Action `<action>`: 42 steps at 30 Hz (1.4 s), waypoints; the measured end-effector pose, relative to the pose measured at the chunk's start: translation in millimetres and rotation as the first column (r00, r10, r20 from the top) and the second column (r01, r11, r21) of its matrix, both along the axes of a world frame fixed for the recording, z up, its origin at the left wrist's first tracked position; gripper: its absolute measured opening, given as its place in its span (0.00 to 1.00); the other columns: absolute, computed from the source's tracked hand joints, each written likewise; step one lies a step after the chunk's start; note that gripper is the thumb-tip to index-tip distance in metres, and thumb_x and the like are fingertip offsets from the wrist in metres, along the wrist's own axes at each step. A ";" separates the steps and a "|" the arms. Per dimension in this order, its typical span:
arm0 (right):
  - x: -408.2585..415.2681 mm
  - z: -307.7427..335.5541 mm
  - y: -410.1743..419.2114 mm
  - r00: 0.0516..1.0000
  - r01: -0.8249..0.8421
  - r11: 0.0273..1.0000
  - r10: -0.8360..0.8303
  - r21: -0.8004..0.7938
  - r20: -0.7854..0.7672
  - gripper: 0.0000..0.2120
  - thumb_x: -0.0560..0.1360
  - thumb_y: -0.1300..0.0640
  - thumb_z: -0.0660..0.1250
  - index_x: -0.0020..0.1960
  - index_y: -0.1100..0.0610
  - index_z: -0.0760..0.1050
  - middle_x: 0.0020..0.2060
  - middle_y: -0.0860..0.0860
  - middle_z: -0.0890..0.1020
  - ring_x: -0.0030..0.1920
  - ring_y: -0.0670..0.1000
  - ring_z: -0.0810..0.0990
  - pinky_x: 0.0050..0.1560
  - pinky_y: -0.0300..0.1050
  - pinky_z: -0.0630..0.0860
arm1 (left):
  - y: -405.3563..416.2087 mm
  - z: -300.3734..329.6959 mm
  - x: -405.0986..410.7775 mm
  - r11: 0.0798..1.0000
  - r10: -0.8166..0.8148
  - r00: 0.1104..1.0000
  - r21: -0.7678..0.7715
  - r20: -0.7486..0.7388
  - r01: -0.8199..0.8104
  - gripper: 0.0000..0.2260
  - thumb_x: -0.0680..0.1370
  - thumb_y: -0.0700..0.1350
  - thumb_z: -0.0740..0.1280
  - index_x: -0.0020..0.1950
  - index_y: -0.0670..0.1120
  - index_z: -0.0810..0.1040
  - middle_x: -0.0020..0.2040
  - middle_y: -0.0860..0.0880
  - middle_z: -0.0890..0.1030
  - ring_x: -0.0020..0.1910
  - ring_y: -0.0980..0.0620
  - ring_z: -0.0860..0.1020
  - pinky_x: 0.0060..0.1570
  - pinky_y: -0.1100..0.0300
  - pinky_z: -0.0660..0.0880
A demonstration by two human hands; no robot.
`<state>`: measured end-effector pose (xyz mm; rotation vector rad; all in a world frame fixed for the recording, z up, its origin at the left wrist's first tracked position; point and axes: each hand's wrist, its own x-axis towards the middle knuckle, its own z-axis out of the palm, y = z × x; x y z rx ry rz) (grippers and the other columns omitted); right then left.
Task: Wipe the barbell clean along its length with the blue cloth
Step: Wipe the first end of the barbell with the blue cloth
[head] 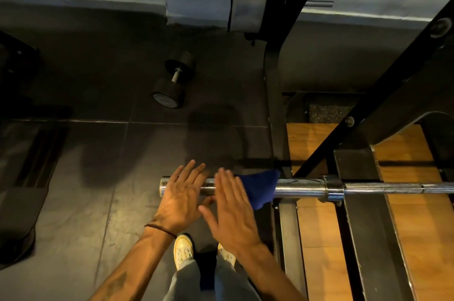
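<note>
Running from 9 o'clock to 3 o'clock across the lower half of the head view, barbell (299, 186) with its long axis level; sleeve end cap at the 9 o'clock extreme, collar and thinner knurled shaft carrying on toward 3 o'clock and out of frame above the wooden platform (317, 232). Draped over the chrome sleeve, blue cloth (261, 189), hanging down the near side toward 6 o'clock and bunched on the far side toward 12 o'clock. Left hand (180, 193) flat over the sleeve close to the end cap, fingers spread and pointing toward 1 o'clock, palm down; grip fully open, nothing enclosed, contact with the bar probable but not certain. Right hand (229, 212) just beside it on the 3 o'clock side, fingers extended toward 12 o'clock, fingertips over the 9 o'clock edge of the cloth; grip likewise open, no fold of cloth pinched. Nearer hand to the cloth: right. Direction of cloth from that grip: 2 o'clock, touching or nearly so. Judged requirement for the coming move: close the right grip around cloth and sleeve together, then travel along the bar axis toward 3 o'clock, where most of the unwiped length lies; short remainder toward 9 o'clock under the left hand. Risk: loose cloth sliding off the round sleeve toward the floor (98, 178) if pushed without wrapping.
</note>
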<state>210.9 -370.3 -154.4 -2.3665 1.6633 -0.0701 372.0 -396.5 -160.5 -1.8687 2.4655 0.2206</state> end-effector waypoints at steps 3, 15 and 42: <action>-29.3 -0.9 -17.1 1.000 0.020 0.999 -0.020 -0.042 0.000 0.34 0.85 0.37 0.41 0.80 0.58 0.60 0.79 0.56 0.62 0.80 0.55 0.60 0.79 0.53 0.54 | -0.2 -3.0 -2.6 0.999 0.038 0.998 -0.025 -0.046 -0.039 0.26 0.75 0.66 0.59 0.62 0.49 0.78 0.61 0.49 0.80 0.65 0.46 0.76 0.68 0.51 0.64; -68.7 5.7 -19.6 0.948 0.319 0.947 -0.318 0.040 -0.024 0.29 0.83 0.39 0.54 0.76 0.55 0.66 0.69 0.54 0.75 0.74 0.54 0.69 0.80 0.52 0.54 | 13.4 -6.1 -19.7 0.984 0.173 0.985 -0.037 -0.022 -0.174 0.28 0.66 0.62 0.75 0.58 0.46 0.79 0.50 0.47 0.80 0.48 0.46 0.78 0.56 0.47 0.75; -35.1 0.6 -13.9 0.892 0.452 0.891 -0.453 -0.034 -0.005 0.25 0.82 0.43 0.54 0.68 0.56 0.76 0.61 0.56 0.81 0.66 0.58 0.77 0.70 0.60 0.71 | 17.5 -9.9 -30.5 0.992 0.127 0.989 0.001 0.081 -0.128 0.31 0.62 0.42 0.79 0.65 0.43 0.77 0.55 0.44 0.78 0.51 0.43 0.76 0.60 0.44 0.71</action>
